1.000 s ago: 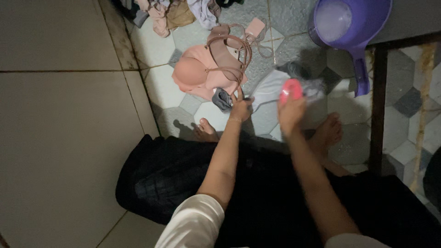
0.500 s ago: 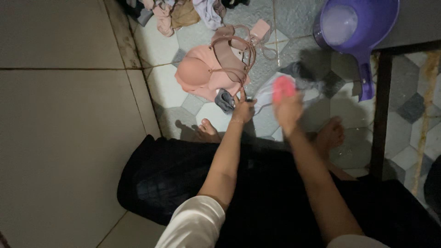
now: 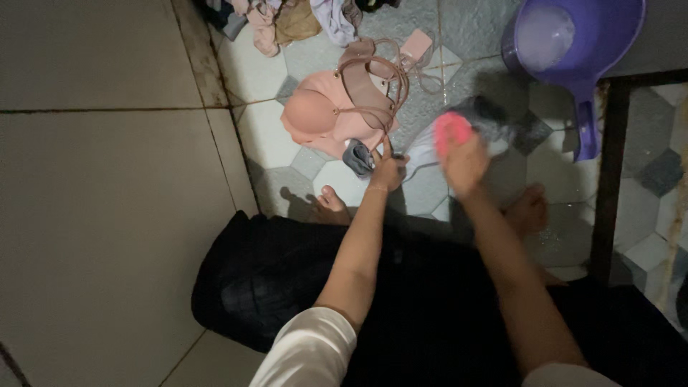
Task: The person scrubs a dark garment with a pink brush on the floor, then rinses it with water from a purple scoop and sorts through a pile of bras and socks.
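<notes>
- Tiled floor [image 3: 344,183] with hexagon tiles fills the middle of my feed, a plain tiled wall [image 3: 100,179] runs down the left side, and it's all pretty dim.
- Right hand [image 3: 464,161] is clenched around a pink brush [image 3: 451,130], pressed down on the pale cloth [image 3: 424,152] lying flat on the floor just ahead of the feet.
- Left hand [image 3: 389,170] is pinning the near left edge of that cloth. Fingers look bent down onto it, but I can't tell if they're pinching fabric or just pressing on it.
- What changed: compared with a second ago, the brush sits a bit further out along the cloth, towards the dark patch [image 3: 494,118] at its far end, after sitting nearer the left hand half a second ago. Left hand hasn't really budged. Reads to me like a back-and-forth scrub stroke, so the scrubbing is mid-way, not wrapping up.
- Just left of the left hand there's a small grey rag [image 3: 358,156], and past that a pink handbag [image 3: 337,107] lying on the floor.
- Purple dipper [image 3: 573,43] with soapy water sits far right, handle pointing back towards me.
- Heap of clothes [image 3: 287,18] along the far edge.
- Dark skirt [image 3: 401,301] covers the knees at the near side.
</notes>
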